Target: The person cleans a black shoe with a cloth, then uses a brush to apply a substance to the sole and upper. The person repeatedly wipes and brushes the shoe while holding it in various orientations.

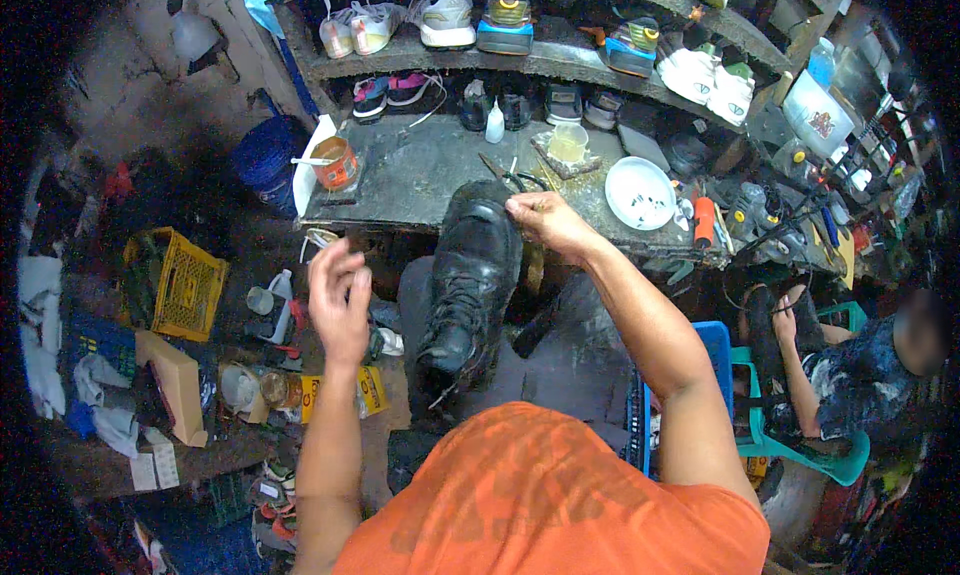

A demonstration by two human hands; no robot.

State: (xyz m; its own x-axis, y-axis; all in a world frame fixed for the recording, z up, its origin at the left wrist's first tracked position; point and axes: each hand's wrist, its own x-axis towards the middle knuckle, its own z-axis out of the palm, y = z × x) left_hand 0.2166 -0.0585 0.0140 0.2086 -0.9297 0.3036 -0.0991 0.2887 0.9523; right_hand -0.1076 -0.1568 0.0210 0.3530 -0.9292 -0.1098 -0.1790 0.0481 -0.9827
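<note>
Black lace-up shoe (470, 245) looks fairly weighty: stiff sole, softer upper, and that shiny toe is probably slick, so I'd grab the sole edge or heel. It's in front of the workbench (410, 180), toe overlapping the near edge in this view. Right hand (552, 222) is pinching the toe's right side; left hand (340, 297) is empty, fingers loosely curled, apart from the shoe. Benchtop's dark and scuffed, with an orange-red can (338, 167) by the left end and a white plate (613, 190) toward the near right corner. Shoe shelf (410, 64) above the back edge, yellow crate (197, 295) left, 1 person (860, 375) seated right.
</note>
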